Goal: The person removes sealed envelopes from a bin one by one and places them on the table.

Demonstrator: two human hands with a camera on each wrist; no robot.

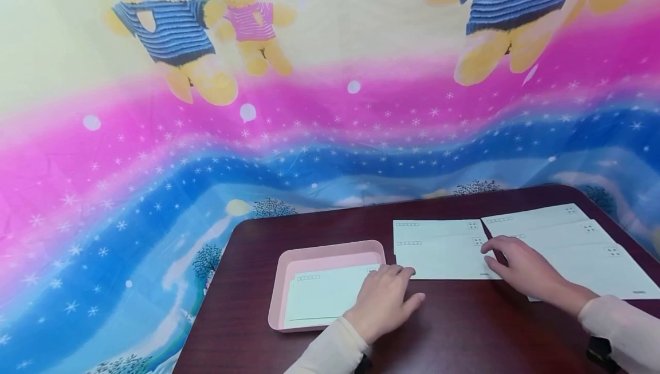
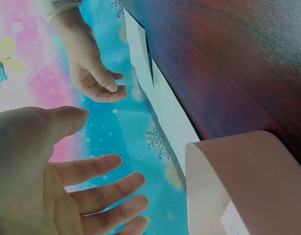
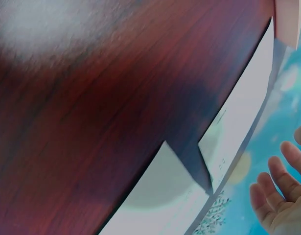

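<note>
My left hand (image 1: 384, 299) hovers at the right edge of a pink tray (image 1: 275, 299), its fingers loosely extended. White envelopes (image 1: 322, 299) printed with small boxes lie in the tray. In the left wrist view this left hand (image 2: 67, 186) is spread and holds nothing. My right hand (image 1: 526, 265) hangs over the gap between two groups of overlapping envelopes, the left group (image 1: 438, 259) and the right group (image 1: 577, 268). The left wrist view shows the right hand (image 2: 89, 66) apart from the envelopes, gripping nothing. Relaxed fingers of the right hand (image 3: 285, 196) also appear in the right wrist view.
A dark reddish-brown table (image 1: 438, 334) carries the tray and envelopes; its back edge runs close to a hanging cloth (image 1: 309, 133) printed with bears and snowflakes. The right group of envelopes reaches towards the table's right edge.
</note>
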